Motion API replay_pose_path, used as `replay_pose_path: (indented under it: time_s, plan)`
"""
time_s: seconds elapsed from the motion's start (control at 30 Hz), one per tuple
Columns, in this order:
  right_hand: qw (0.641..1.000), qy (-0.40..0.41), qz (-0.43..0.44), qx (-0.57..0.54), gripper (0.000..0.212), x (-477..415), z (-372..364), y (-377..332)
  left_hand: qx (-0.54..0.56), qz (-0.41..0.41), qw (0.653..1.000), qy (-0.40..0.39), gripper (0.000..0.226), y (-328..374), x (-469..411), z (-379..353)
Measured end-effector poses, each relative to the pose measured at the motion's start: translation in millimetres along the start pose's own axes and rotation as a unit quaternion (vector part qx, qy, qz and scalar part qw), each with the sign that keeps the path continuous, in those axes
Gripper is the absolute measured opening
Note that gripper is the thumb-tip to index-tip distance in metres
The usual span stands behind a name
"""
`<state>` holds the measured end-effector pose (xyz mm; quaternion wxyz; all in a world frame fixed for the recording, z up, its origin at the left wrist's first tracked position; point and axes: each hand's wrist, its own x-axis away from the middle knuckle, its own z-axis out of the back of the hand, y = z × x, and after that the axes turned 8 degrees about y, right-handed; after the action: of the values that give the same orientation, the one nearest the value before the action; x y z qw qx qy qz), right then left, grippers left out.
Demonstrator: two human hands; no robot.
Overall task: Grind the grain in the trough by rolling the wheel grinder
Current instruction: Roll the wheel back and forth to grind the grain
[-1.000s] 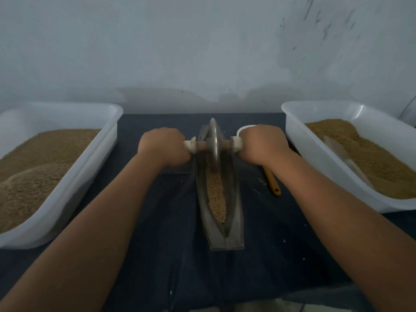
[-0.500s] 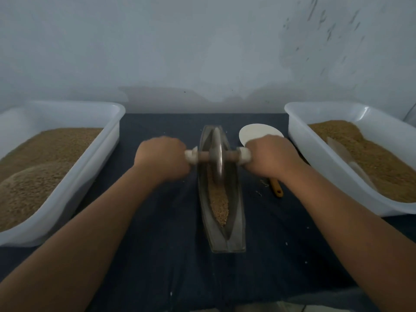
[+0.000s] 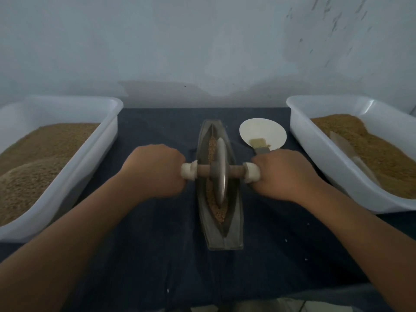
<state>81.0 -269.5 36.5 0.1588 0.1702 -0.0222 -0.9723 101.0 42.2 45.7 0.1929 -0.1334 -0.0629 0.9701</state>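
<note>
The left hand (image 3: 155, 171) is curled round the white-wrapped left end of the axle and the right hand (image 3: 286, 174) grips the right end likewise, so together they hold the wheel grinder (image 3: 220, 170). Its wheel stands on edge in the groove of the narrow metal trough (image 3: 234, 235), about midway along, on the dark-covered tabletop (image 3: 146, 255). The grain (image 3: 219, 213) lies in the groove on both sides of the wheel: a thin strip toward the far end, a fuller heap toward the near end. It looks coarse and kernel-like rather than powdery, so I judge the grinding under way but not finished; more passes along the whole groove seem needed. One white tub (image 3: 108, 124) of brown material sits at the left, a second tub (image 3: 297, 136) at the right, and a brush (image 3: 260, 146) rests on a round white plate (image 3: 262, 129) beyond the right hand.
</note>
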Motion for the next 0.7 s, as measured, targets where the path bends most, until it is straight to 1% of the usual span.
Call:
replay_pose_path:
  time_s: [0.07,0.13,0.2,0.27,0.33,0.4,0.47,0.53,0.63,0.7]
  plan:
    - [0.999,-0.012,-0.039,0.001,0.031,-23,-6,0,-0.012,0.005,1.0,0.012,0.028,-1,-26,1]
    - [0.997,0.007,-0.079,-0.001,0.033,-50,-12,-1,-0.018,0.033,0.999,0.021,0.029,-4,-56,4]
    - [0.995,0.037,-0.098,0.006,0.034,-69,-14,-3,-0.013,0.051,0.998,0.015,0.03,-8,-78,9]
    - [0.994,0.045,-0.095,0.014,0.03,-74,-13,-4,-0.005,0.047,0.999,0.0,0.029,-9,-83,11]
    - [0.996,0.021,-0.091,-0.004,0.03,-62,-12,-2,0.002,0.036,0.999,-0.006,0.025,-5,-67,12]
    - [0.998,-0.001,-0.065,-0.002,0.03,-35,-12,-1,0.0,0.017,1.0,0.007,0.023,1,-37,8]
    - [1.0,0.008,-0.027,0.006,0.032,-6,-6,-1,-0.009,-0.004,0.999,0.036,0.025,6,-4,5]
    - [1.0,0.004,-0.006,-0.015,0.035,11,4,-1,-0.013,-0.012,0.999,0.043,0.026,6,14,4]
    - [1.0,-0.014,-0.007,-0.019,0.035,1,6,-1,0.007,0.013,1.0,0.013,0.026,3,3,3]
    - [1.0,0.012,-0.026,0.009,0.03,-26,1,-2,0.023,0.044,0.999,0.007,0.027,0,-25,1]
